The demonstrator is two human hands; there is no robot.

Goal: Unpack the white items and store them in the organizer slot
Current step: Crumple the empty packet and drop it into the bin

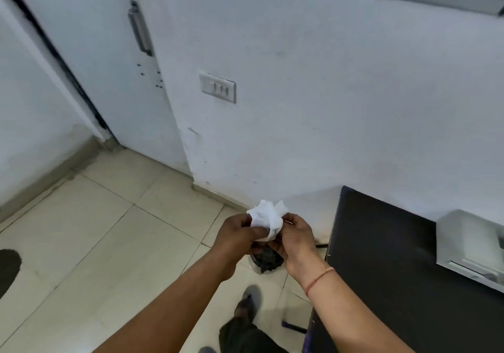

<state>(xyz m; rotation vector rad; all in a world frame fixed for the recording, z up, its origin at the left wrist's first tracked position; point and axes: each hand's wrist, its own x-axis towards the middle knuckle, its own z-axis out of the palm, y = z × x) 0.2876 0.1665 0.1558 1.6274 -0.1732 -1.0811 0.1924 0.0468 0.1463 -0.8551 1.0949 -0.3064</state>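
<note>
Both my hands are raised over the tiled floor (114,232), closed on one crumpled white wad (266,220) held between them. My left hand (240,237) pinches its left side with fingers drawn together; my right hand (296,234) clamps its right side, a red thread (319,277) around that wrist. Directly beneath the hands sits a small bin (266,262) with dark contents, on the floor just beside the left edge of a black counter (381,257). A grey dispenser (471,246) stands at the counter's far right edge.
</note>
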